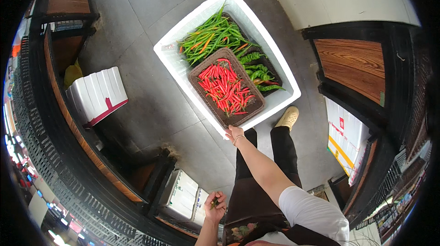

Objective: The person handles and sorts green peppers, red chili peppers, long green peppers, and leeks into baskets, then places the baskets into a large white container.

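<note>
My right hand (234, 132) reaches forward and grips the near end of a brown woven plastic basket (225, 120) of red chillies (223, 86). This basket rests tilted inside a white foam box (280, 57), over other dark baskets. Long green chillies (215, 38), a few turning orange, fill the box's far part; wrinkled green peppers (259, 72) lie on its right side. My left hand (215, 206) is held low by my apron, its fingers curled around a small dark green thing, perhaps a pepper; the fingers hide most of it.
Black-framed display stands with wood panels (350, 67) line both sides. White foam boxes stand at the left (99, 93), below left (180, 194) and at the right (345, 136). A yellow bag (73, 74) lies behind the left box. My shoe (288, 118) is beside the large box on grey floor tiles.
</note>
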### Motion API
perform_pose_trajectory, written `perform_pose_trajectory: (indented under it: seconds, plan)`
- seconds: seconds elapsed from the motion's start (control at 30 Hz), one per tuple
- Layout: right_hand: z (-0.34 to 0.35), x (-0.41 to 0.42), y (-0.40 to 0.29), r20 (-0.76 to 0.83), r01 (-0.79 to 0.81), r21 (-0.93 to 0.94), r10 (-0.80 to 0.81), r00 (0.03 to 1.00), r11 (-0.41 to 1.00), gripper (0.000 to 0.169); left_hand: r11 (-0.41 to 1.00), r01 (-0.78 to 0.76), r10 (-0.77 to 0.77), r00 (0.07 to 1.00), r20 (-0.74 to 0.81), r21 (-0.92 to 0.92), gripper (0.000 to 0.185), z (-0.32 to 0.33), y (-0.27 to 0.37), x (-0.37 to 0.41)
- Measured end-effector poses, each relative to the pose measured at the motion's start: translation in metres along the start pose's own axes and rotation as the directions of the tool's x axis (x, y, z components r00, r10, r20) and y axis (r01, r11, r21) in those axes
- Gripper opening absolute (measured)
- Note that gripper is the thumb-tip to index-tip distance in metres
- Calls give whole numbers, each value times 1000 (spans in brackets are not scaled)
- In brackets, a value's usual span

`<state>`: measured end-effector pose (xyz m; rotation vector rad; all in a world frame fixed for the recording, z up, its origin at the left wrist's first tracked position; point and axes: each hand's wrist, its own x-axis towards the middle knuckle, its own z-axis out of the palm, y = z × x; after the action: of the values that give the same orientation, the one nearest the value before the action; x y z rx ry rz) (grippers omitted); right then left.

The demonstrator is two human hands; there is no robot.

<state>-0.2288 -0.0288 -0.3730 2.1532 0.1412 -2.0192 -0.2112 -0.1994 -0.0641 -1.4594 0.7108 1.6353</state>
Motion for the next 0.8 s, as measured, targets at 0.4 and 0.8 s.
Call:
perform_pose_trajectory:
  seconds: [0.4,0.8]
  plan:
    - [-233,-202,-50,43,118,-270,-111,993,956,26,961,47,-118,961,251,274,15,123,-17,-39]
    - [-595,-443,103,-695,548,262,-238,678,794,20,277,-240,-484,802,350,931,16,340,-89,-60]
